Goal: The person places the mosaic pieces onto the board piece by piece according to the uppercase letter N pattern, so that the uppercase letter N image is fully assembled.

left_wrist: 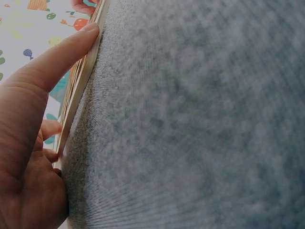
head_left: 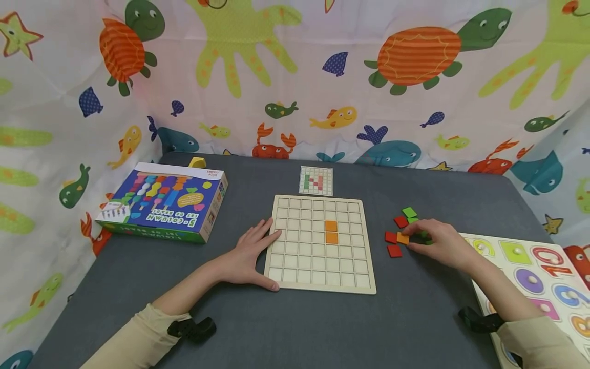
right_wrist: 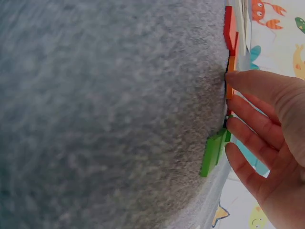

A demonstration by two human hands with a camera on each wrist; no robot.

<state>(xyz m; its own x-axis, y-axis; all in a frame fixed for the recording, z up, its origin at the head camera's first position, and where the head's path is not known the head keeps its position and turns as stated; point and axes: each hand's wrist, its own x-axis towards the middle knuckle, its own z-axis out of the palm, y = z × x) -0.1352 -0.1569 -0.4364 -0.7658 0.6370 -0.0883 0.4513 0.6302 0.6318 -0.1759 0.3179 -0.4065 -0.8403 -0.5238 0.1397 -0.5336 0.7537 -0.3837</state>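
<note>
A wooden grid board (head_left: 304, 261) lies on the table, with two orange tiles (head_left: 331, 238) set one above the other in its cells. Along the board's left edge rests my left hand (head_left: 241, 259), fingers spread and thumb on the lower left corner. In the left wrist view the thumb (left_wrist: 71, 55) touches the board's rim (left_wrist: 78, 95). To the right of the board, my right hand (head_left: 438, 243) pinches an orange tile (head_left: 403, 238) between thumb and fingertips. Red tiles (head_left: 394, 251) and green tiles (head_left: 409, 212) lie around it; some green is partly hidden under the hand.
Behind the board lies a small pattern card (head_left: 315, 181) with green and red squares. A blue bead-set box (head_left: 161, 200) is at the left, a yellow piece (head_left: 197, 162) behind it. At the right, a number puzzle board (head_left: 511, 266) sits under the right forearm.
</note>
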